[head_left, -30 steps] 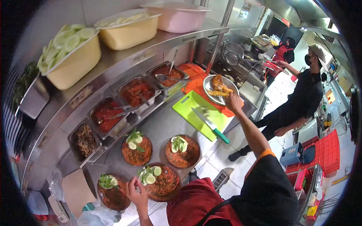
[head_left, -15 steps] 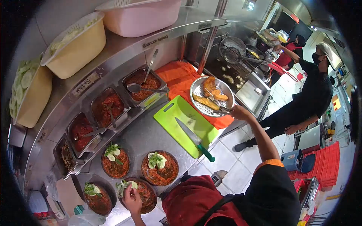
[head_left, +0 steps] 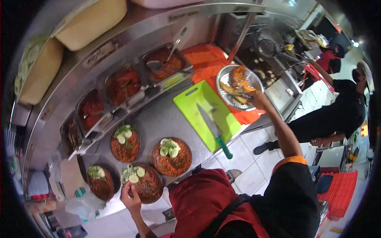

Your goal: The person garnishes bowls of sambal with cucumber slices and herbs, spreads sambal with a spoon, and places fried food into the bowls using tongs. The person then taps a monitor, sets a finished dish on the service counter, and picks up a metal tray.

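My right hand (head_left: 260, 100) grips metal tongs (head_left: 245, 95) over the right side of a perforated metal bowl (head_left: 254, 77) with browned fried pieces (head_left: 239, 75) in it. My left hand (head_left: 131, 197) is at the lower left edge of a dark round dish (head_left: 149, 188) of red sambal, its fingertips by a cucumber slice (head_left: 133, 179). Its thumb and forefinger are apart, and nothing shows between them. Three similar dishes topped with greens and cucumber stand around: one on the left (head_left: 101, 188), one behind (head_left: 125, 148), one at right (head_left: 174, 160).
A green-handled knife (head_left: 210, 123) lies on a lime cutting board (head_left: 194, 95). Metal trays of red sauce (head_left: 123, 85) line the shelf, with tubs (head_left: 93, 23) above. A person in black (head_left: 337, 111) stands at right by the fryer; another person (head_left: 329, 59) is farther back.
The view has shifted and turned. My left hand has moved to the lower left edge of its dish. My right hand remains at the metal bowl, and the fried pieces have shifted slightly.
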{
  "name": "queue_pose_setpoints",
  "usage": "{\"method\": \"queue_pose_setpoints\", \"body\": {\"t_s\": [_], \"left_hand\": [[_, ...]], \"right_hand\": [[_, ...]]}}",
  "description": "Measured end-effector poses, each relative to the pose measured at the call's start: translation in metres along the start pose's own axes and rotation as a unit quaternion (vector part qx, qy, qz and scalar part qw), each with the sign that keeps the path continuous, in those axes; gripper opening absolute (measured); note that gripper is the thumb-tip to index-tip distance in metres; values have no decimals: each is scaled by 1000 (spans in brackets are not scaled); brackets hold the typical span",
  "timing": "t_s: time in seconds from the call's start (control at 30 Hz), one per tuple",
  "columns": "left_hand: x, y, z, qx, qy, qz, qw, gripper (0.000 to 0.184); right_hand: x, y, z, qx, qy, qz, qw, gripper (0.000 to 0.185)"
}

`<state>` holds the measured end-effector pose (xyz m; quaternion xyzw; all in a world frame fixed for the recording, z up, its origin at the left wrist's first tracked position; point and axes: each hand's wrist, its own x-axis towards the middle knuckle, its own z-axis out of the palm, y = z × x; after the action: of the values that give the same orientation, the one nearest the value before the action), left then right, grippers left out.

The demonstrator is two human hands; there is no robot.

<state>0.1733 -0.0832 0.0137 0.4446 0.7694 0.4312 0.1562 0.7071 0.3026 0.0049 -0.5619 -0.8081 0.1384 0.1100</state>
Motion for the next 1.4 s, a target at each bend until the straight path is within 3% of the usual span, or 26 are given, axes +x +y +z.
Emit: {"method": "queue_pose_setpoints", "body": {"t_s": [0.1,0.17,0.2,0.23,0.27,0.3,0.37,0.43,0.57,0.7,0.77,0.83,0.9,1.03,1.1,1.17,1.23,1.3,1.37,1.4], "left_hand": [[-14,-12,-7,50,31,7,998,22],[-23,-18,-9,38,31,-19,999,21],[-25,-14,-10,46,34,-12,998,22],[-25,-10,-10,53,36,-4,998,22],[-27,-10,-11,42,39,-20,998,24],[-29,-19,-10,30,50,1,998,26],[-31,-23,-16,49,47,-17,998,26],[-32,-29,-21,44,52,-42,997,26],[-29,-44,-34,20,46,-36,998,27],[-25,-55,-53,-6,52,-73,996,26],[-28,-65,-67,10,59,-89,994,25],[-32,-76,-79,10,79,-89,993,24],[-35,-86,-89,-4,95,-82,992,23],[-41,-104,-112,-21,96,-104,990,22],[-45,-111,-119,-30,110,-109,988,20],[-48,-114,-124,-15,118,-120,986,18],[-51,-113,-125,1,112,-122,986,17],[-54,-113,-120,20,101,-124,987,17],[-56,-108,-107,34,97,-35,994,17],[-60,-106,-102,27,71,-45,996,18]], "right_hand": [[10,13,-3,24,0,-5,1000,28],[19,23,-5,-92,-33,-48,994,30],[29,71,14,156,-19,-67,985,26],[43,105,38,394,-12,-74,916,23],[42,68,15,199,-19,-51,979,16],[30,20,-20,-7,-19,-29,999,14],[29,39,-26,276,-94,136,947,18],[30,50,-47,265,-220,131,930,28],[14,42,-63,306,-227,195,904,24],[-15,5,-86,405,-135,172,888,19],[-27,-20,-91,440,-76,185,875,27],[-34,-56,-98,458,-135,144,867,28],[-43,-112,-86,426,-99,141,888,30],[-39,-250,-38,362,-216,110,900,32],[-27,-315,-18,289,-355,-16,889,37],[-18,-402,-9,108,-420,-181,883,37],[-16,-430,28,113,-431,-311,840,35],[-21,-461,55,11,-411,-440,799,34],[-31,-472,79,-45,-405,-477,778,35],[-34,-476,85,-98,-392,-518,754,35]]}}
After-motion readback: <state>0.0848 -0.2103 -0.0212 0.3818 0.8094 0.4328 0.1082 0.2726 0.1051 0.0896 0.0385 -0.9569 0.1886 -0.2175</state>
